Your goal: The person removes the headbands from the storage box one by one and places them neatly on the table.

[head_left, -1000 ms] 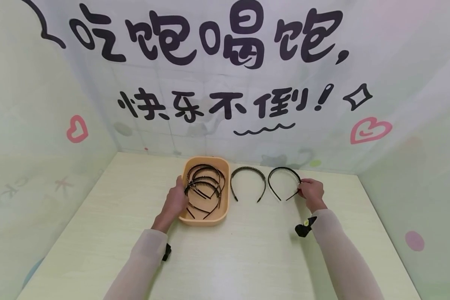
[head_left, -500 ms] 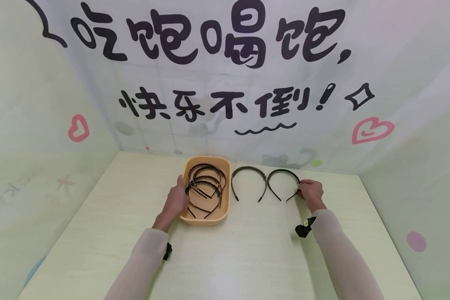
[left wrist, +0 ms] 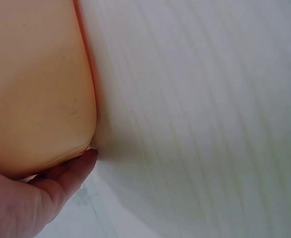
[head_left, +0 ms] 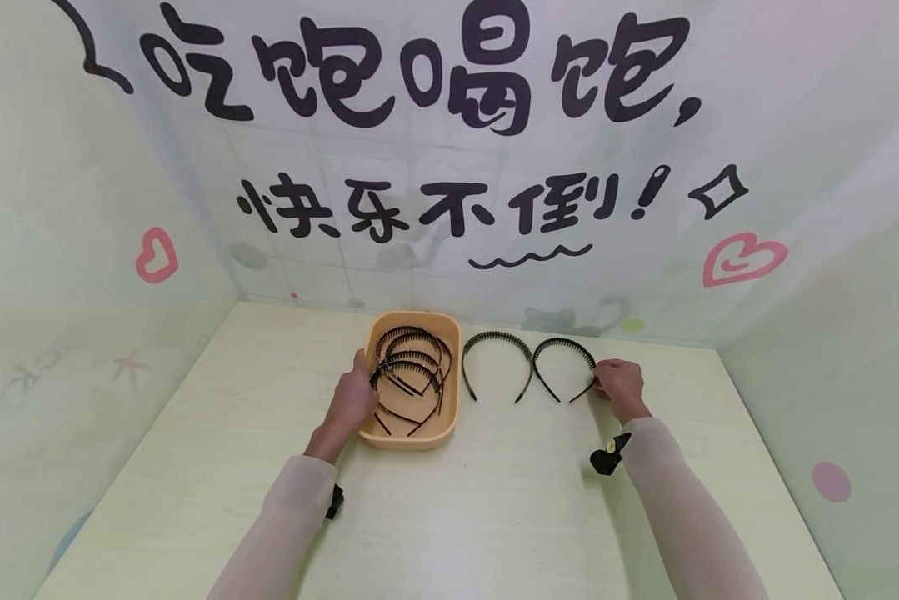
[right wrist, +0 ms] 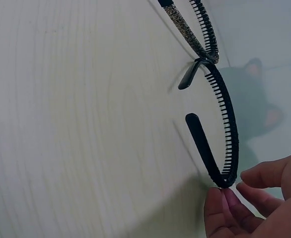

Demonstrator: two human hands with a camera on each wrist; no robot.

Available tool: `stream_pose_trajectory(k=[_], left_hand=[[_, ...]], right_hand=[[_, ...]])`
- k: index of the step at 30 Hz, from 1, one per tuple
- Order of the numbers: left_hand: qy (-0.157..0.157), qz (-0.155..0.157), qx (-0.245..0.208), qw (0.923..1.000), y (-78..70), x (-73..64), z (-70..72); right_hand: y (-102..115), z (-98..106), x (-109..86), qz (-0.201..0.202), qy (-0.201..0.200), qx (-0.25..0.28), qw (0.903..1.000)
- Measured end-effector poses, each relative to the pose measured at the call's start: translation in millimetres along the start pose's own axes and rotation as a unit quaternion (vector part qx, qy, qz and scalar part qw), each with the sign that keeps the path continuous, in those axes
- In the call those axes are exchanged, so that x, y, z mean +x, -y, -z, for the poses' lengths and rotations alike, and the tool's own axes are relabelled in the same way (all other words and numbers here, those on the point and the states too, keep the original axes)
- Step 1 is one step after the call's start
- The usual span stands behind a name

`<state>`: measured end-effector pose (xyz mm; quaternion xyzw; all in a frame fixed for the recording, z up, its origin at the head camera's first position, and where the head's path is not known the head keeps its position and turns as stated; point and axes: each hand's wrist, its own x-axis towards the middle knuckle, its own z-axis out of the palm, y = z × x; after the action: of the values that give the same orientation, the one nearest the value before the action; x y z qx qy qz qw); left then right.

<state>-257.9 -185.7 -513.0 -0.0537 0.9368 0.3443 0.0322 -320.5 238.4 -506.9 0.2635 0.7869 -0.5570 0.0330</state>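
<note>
My left hand point(head_left: 353, 398) grips the left side of an orange plastic box point(head_left: 412, 442); in the left wrist view its fingers point(left wrist: 68, 181) lie along the box's outer wall. Several black toothed headbands point(head_left: 412, 365) overlap inside the box. To its right, a glittery toothed headband point(head_left: 496, 337) lies on the table with its ends toward me. Beside that rests a black toothed headband point(right wrist: 230, 124), its left side touching the glittery one. My right hand point(head_left: 620, 387) is at its right side, fingertips touching the band and the thumb slightly apart from it.
The pale wooden table point(head_left: 479, 517) has walls on its left, right and back. The printed back wall point(head_left: 449, 158) stands close behind the box and headbands.
The black headband has slid slightly left along with my right hand, and now meets the glittery one. My left hand and the box have stayed in place.
</note>
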Motion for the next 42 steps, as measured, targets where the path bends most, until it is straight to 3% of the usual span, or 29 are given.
stream_pose_trajectory(k=[6,10,16,23,28,33,37,39,42], left_hand=[[0.000,-0.005,0.001,1.0000,1.0,0.7,-1.2],[0.002,-0.003,0.000,1.0000,1.3,0.8,-1.4],[0.002,-0.001,0.000,1.0000,1.5,0.9,-1.9],[0.002,-0.003,-0.001,1.0000,1.3,0.8,-0.9],[0.000,0.001,-0.007,1.0000,1.0,1.1,-0.3],[0.001,0.000,-0.008,1.0000,0.7,1.1,-0.9],[0.000,0.001,-0.007,1.0000,0.6,1.0,-1.0],[0.000,0.002,-0.008,1.0000,0.5,1.2,-0.8],[0.002,0.005,-0.009,0.9999,0.3,1.6,-0.6]], right_hand=[[1,-1,-7.0,0.028,-0.011,-0.061,0.9977],[4,-6,-13.5,0.071,-0.025,-0.118,0.9901],[16,-29,-26.0,0.115,-0.010,-0.086,0.9895],[39,-68,-47.5,0.137,0.076,0.010,0.9876],[60,-99,-68.6,0.138,0.150,0.081,0.9758],[73,-127,-88.8,0.149,0.215,0.088,0.9612],[78,-147,-103.2,0.153,0.285,0.097,0.9413],[80,-155,-108.8,0.157,0.318,0.084,0.9314],[84,-165,-116.4,0.163,0.344,0.034,0.9241]])
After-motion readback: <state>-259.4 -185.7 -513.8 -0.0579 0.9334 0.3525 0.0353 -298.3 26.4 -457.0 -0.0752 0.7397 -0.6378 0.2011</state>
